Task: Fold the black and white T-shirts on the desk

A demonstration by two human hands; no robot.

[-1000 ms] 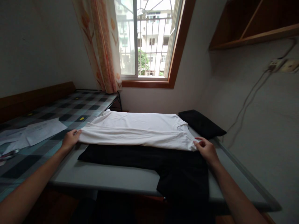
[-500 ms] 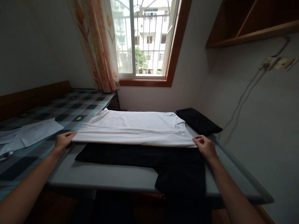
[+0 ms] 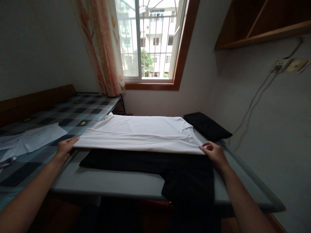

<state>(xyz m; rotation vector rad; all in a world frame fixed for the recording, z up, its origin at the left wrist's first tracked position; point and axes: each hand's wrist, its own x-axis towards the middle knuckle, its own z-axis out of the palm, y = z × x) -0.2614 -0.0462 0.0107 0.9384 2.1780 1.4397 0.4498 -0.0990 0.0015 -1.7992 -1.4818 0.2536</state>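
Observation:
A white shirt (image 3: 148, 124) lies spread sideways on a grey-white board, its neckline at the right. A long strip along its near side is folded over. My left hand (image 3: 65, 148) pinches the left end of that strip. The right end, near the neckline, is pinched between the thumb and fingers of my right hand (image 3: 213, 153). The strip is stretched fairly straight between both hands. Black cloth (image 3: 136, 161) shows beneath its near edge, with a wider part hanging over the board's front edge at the right. Whether this cloth belongs to the shirt I cannot tell.
The board (image 3: 109, 184) has a dark front edge. Behind the shirt's right end lies a black folded cloth (image 3: 206, 125). At left, a checked bed surface (image 3: 63, 111) bears paper sheets (image 3: 46, 137) and a small shiny object (image 3: 8, 161). A cable (image 3: 252, 103) runs down the right wall.
Both hands keep their pinch on the white strip and have barely moved. Its right near edge sits very slightly lower.

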